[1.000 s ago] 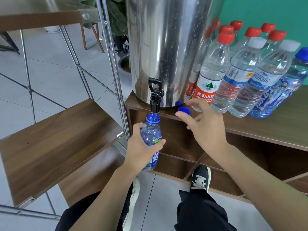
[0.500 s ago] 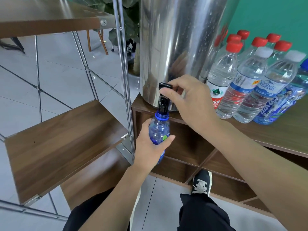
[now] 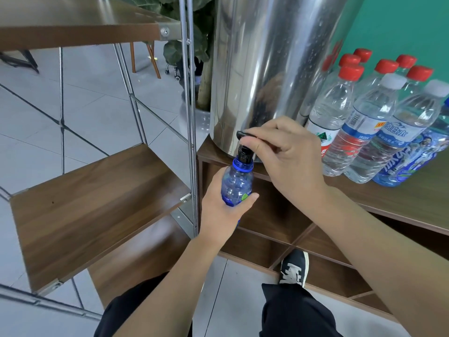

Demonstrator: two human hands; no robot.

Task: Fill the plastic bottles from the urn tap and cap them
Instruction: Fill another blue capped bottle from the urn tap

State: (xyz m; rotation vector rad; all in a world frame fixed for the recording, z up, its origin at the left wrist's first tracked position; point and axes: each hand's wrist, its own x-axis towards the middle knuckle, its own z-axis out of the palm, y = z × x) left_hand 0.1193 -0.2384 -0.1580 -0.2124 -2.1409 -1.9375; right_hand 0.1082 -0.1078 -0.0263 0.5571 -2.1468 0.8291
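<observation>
I see my left hand (image 3: 220, 210) wrapped around a small blue-tinted plastic bottle (image 3: 237, 184), fingers curled behind its body and the thumb pressed across the front, just over a green patch on the label. The bottle is uncapped, with a darker blue collar ring at the neck. It stands nearly upright, long axis vertical with a slight lean, and its open mouth points up, right against the black spout of the urn tap (image 3: 244, 152). I hold it in front of the worktop (image 3: 401, 203) edge, over the open cubbies below rather than resting on anything. Its label is mostly hidden by my hand, so I cannot read it.

My right hand (image 3: 289, 161) is on the tap's black lever, fingers bent over it and the thumb tip against its underside, so the lever is pinched. Whether water is running I cannot tell from here; the stream, if any, is hidden inside the neck.

The steel urn (image 3: 272, 69) sits at the worktop's left end, its wall speckled with droplets. To its right stands a cluster of capped bottles (image 3: 364, 122), all upright: several clear ones with red caps, the nearest showing a red and white label with a green mountain mark, two with white caps and blue labels bearing white Chinese characters, and one blue bottle with printed figures at the far right.
</observation>
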